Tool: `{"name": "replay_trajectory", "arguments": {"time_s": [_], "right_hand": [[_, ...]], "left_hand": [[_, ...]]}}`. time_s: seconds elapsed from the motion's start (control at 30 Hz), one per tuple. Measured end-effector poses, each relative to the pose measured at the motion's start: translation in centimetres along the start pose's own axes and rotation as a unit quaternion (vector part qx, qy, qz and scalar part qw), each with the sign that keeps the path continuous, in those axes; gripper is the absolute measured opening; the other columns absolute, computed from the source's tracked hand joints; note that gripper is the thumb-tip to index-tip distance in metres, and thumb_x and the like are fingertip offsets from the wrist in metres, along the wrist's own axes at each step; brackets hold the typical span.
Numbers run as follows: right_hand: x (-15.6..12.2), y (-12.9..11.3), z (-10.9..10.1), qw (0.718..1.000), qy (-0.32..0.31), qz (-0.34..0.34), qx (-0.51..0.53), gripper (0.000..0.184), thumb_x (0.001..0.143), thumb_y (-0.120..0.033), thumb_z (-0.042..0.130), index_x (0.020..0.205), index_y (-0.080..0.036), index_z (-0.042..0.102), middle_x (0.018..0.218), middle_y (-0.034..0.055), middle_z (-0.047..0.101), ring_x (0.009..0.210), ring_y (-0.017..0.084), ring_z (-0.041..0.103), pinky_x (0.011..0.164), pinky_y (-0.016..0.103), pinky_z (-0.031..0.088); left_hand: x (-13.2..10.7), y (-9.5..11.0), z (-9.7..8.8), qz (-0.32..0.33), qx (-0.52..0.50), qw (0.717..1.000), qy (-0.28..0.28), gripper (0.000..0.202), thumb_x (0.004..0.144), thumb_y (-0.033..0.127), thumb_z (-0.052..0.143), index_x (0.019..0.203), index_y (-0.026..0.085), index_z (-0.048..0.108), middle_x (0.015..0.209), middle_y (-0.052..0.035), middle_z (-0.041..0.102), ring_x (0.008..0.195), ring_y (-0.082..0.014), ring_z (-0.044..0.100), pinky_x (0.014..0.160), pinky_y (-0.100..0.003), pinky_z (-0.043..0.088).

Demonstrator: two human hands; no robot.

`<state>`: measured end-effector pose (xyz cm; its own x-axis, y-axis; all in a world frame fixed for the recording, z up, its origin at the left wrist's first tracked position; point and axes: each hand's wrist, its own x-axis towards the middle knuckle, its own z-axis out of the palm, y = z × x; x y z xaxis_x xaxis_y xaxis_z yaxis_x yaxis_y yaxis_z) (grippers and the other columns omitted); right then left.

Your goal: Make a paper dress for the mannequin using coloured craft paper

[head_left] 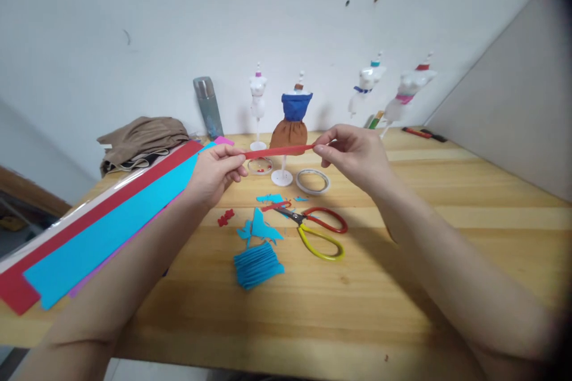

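Note:
A narrow red paper strip (279, 152) is stretched nearly level above the table, in front of a small dress form (296, 107) in a blue top and brown skirt. My left hand (218, 171) pinches one end between thumb and fingers. At the other end, my right hand (351, 152) pinches the strip's tip. Below lie scissors (300, 219) with one red and one yellow handle, blades partly apart. Near them are blue paper scraps (263, 226), a pleated blue paper piece (258, 265) and small red cut pieces (226, 218).
Long red and blue paper sheets (120, 220) lie at the left, beside folded brown cloth (143, 138). A bottle (208, 108) and several white dress forms (258, 95) stand along the wall. Rolls of tape (328, 183) and markers (417, 132) lie on the wooden table (469, 202).

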<state>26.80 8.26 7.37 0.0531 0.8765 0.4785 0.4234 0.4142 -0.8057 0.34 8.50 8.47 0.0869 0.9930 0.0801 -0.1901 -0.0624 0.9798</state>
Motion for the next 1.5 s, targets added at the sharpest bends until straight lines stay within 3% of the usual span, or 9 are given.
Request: {"name": "replay_trajectory", "arguments": {"time_s": [0.2,0.4,0.6,0.8,0.93,1.03,1.17,1.3,1.5], "right_hand": [[1.3,0.8,-0.1,0.997,0.004,0.024,0.07,0.027,0.071,-0.047,0.084,0.066,-0.028,0.065,0.054,-0.0023,0.064,0.05,0.018,0.063,0.053,0.034,0.054],[3.2,2.0,-0.7,0.996,-0.001,0.036,0.083,0.021,0.072,-0.04,0.084,0.068,-0.028,0.067,0.059,-0.001,0.067,0.054,0.019,0.066,0.056,0.035,0.057],[4.8,2.3,-0.2,0.992,0.038,0.054,0.104,0.019,0.07,-0.033,0.081,0.064,-0.027,0.064,0.063,-0.0006,0.067,0.053,0.017,0.064,0.056,0.035,0.055],[5.5,2.0,0.4,0.991,0.059,0.061,0.107,0.018,0.07,-0.029,0.078,0.062,-0.026,0.062,0.075,0.0022,0.072,0.055,0.017,0.064,0.056,0.035,0.055],[5.8,2.2,0.6,0.995,0.054,0.061,0.051,0.019,0.073,-0.029,0.078,0.064,-0.027,0.061,0.072,0.0025,0.071,0.057,0.019,0.065,0.058,0.038,0.056],[6.0,2.1,0.6,0.996,0.049,0.076,0.006,0.02,0.074,-0.027,0.077,0.065,-0.026,0.059,0.067,0.0017,0.068,0.057,0.02,0.066,0.059,0.038,0.055],[6.4,1.4,0.6,0.994,0.04,0.095,-0.041,0.015,0.076,-0.023,0.071,0.066,-0.026,0.059,0.062,-0.0004,0.065,0.057,0.019,0.067,0.058,0.034,0.052],[6.9,0.7,0.5,0.991,0.026,0.094,-0.094,0.015,0.075,-0.021,0.068,0.065,-0.025,0.058,0.06,-0.0007,0.065,0.06,0.019,0.067,0.063,0.033,0.051],[7.6,1.3,1.3,0.993,0.062,0.072,-0.072,0.014,0.073,-0.019,0.065,0.063,-0.024,0.057,0.072,0.0029,0.068,0.072,0.02,0.065,0.072,0.037,0.052]], "left_hand": [[2.0,1.4,1.7,-0.019,-0.077,0.997,0.021,0.016,0.073,0.002,0.071,0.068,0.015,0.062,0.055,0.003,0.06,0.048,-0.0054,0.058,0.048,-0.013,0.045],[5.0,1.3,3.4,-0.046,-0.123,0.991,0.02,0.016,0.077,0.0,0.064,0.073,0.015,0.061,0.059,0.0017,0.062,0.052,-0.0062,0.061,0.051,-0.013,0.048],[6.7,1.2,5.1,-0.078,-0.103,0.991,0.021,0.021,0.072,-0.004,0.054,0.078,0.013,0.066,0.054,0.003,0.056,0.045,-0.0053,0.053,0.045,-0.014,0.04],[7.9,0.8,5.4,-0.071,-0.111,0.991,0.014,0.02,0.064,-0.003,0.048,0.06,0.014,0.058,0.053,0.0011,0.056,0.044,-0.0048,0.051,0.043,-0.014,0.036],[8.7,0.6,5.2,-0.063,-0.129,0.99,0.001,0.018,0.062,-0.001,0.048,0.062,0.014,0.058,0.07,-0.0041,0.069,0.05,-0.005,0.056,0.047,-0.014,0.041],[9.0,0.4,5.1,-0.059,-0.126,0.99,-0.007,0.017,0.062,0.0,0.05,0.064,0.014,0.059,0.068,-0.0038,0.068,0.05,-0.0055,0.055,0.048,-0.015,0.042],[9.1,0.2,5.0,-0.025,-0.113,0.993,-0.032,0.012,0.058,0.005,0.054,0.064,0.014,0.06,0.062,-0.002,0.064,0.051,-0.0072,0.057,0.052,-0.017,0.046],[8.8,0.1,5.1,0.065,-0.045,0.994,-0.077,0.02,0.059,0.011,0.07,0.078,0.014,0.07,0.067,0.0002,0.065,0.056,-0.0079,0.057,0.054,-0.02,0.045],[9.2,-0.2,5.7,0.145,0.158,0.976,-0.035,0.032,0.061,0.013,0.081,0.092,0.014,0.077,0.074,0.0008,0.063,0.063,-0.0093,0.056,0.063,-0.024,0.048]]}}
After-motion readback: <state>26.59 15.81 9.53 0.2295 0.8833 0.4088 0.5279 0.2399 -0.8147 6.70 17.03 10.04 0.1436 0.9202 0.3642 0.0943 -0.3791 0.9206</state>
